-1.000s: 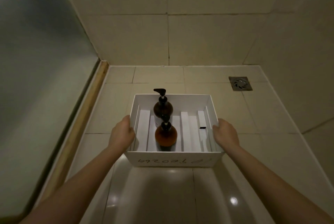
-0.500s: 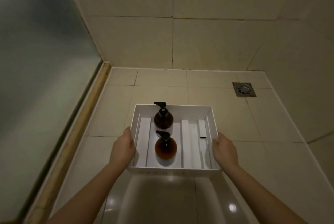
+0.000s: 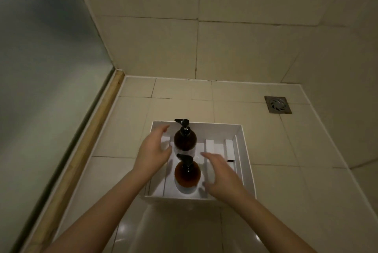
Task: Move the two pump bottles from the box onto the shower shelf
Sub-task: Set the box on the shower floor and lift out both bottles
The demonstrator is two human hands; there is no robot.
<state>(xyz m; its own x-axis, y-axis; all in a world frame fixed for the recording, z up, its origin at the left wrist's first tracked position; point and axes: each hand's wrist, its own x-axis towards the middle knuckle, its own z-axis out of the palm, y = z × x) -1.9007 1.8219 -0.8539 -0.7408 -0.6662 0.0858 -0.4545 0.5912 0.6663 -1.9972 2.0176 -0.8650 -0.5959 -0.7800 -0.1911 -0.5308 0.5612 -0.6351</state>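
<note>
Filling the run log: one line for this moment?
left hand open by far bottle | right hand open by near bottle | both upright in box on floor

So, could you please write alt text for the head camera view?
Two open hands, left hand and right hand, reach into a white box on a tiled shower floor, either side of two upright amber pump bottles. A floor drain sits beyond on the right.
</note>
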